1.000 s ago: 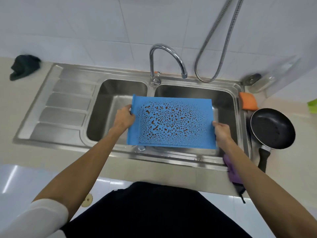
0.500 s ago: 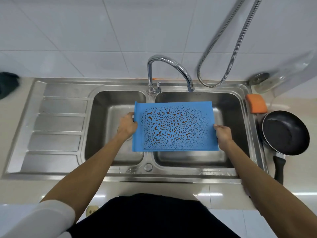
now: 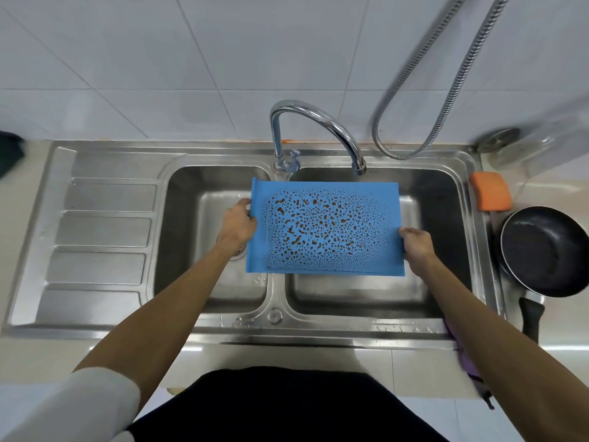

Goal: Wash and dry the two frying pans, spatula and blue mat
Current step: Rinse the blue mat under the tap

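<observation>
I hold the blue mat (image 3: 325, 229) flat over the double sink, spanning the divider under the faucet (image 3: 314, 122). Brown droplets speckle its upper face. My left hand (image 3: 237, 223) grips its left edge and my right hand (image 3: 416, 245) grips its right edge. A black frying pan (image 3: 546, 250) rests on the counter right of the sink, handle toward me. A second pan and a spatula are not in view.
The steel sink (image 3: 274, 317) has a ribbed drainboard (image 3: 102, 231) on its left. An orange sponge (image 3: 490, 195) lies at the sink's back right corner. A purple cloth (image 3: 463, 358) hangs under my right forearm. A dark cloth (image 3: 9, 151) sits far left. A metal hose (image 3: 446, 100) hangs on the wall.
The mat has moved a little away from me, toward the faucet, still held level in both hands. The view has tilted up and shifted left.
</observation>
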Available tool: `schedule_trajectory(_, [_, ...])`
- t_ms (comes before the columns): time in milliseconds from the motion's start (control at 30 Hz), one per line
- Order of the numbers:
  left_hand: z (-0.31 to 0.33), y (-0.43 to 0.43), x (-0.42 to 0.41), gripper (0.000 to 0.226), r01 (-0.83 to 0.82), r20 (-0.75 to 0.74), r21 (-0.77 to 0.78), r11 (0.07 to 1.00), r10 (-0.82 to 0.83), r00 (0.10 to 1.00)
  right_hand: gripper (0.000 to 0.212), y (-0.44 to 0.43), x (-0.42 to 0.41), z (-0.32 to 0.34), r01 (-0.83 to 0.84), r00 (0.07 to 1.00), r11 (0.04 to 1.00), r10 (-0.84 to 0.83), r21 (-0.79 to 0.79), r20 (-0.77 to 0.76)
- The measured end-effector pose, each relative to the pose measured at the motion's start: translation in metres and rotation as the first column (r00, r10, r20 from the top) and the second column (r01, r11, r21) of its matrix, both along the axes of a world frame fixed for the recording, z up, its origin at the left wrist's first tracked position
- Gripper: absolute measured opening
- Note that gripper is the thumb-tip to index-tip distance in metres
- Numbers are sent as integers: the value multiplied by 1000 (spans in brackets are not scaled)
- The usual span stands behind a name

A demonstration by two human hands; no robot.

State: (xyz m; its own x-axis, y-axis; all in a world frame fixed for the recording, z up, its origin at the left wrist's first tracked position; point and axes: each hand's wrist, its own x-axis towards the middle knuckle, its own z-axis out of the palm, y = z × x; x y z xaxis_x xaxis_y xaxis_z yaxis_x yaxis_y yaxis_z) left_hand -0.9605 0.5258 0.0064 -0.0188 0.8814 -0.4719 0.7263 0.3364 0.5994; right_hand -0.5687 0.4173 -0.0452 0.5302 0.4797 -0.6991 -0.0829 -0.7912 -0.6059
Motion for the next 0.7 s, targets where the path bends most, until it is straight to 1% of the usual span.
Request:
schedule_trajectory(67, [7, 3, 6, 41, 31, -70, 57, 998, -27, 997, 30, 1, 2, -3, 4, 1000, 1000, -4, -6, -10])
schedule_trajectory(133, [20, 8, 19, 43, 104, -121, 179, 978, -83, 989, 28, 1, 2, -5, -4, 1000, 1000, 4, -2, -10])
schedule_trajectory(233, [44, 22, 49, 57, 270, -100, 338, 901, -251, 963, 31, 2, 0, -3, -13, 1000, 1000, 13, -4, 9])
schedule_trajectory(300, [58, 32, 66, 67, 375, -96, 390, 841, -368, 925, 32, 5, -2, 1, -11, 1000, 1000, 11, 10, 19])
schedule_trajectory(400, [67, 47, 82, 81, 539, -180, 349, 766, -510, 841, 30, 7, -5, 2, -1, 1000, 1000, 1, 12, 22])
schedule_trajectory(467, [64, 52, 83, 84, 597, -246, 291, 748, -544, 802, 30, 7, -5, 2, -1, 1000, 1000, 0, 20, 17])
schedule_trajectory(533, [61, 52, 83, 84, 606, -275, 283, 744, -542, 794, 31, 5, -7, 3, -1, 1000, 1000, 1, 20, 12])
schedule_trajectory(600, [59, 49, 82, 83, 601, -290, 308, 737, -529, 797, 32, 4, -9, 4, -2, 1000, 1000, 2, 24, 3])
schedule_trajectory(700, [61, 43, 80, 80, 583, -287, 332, 742, -509, 811, 29, 0, -10, -1, 4, 1000, 1000, -4, 12, -5])
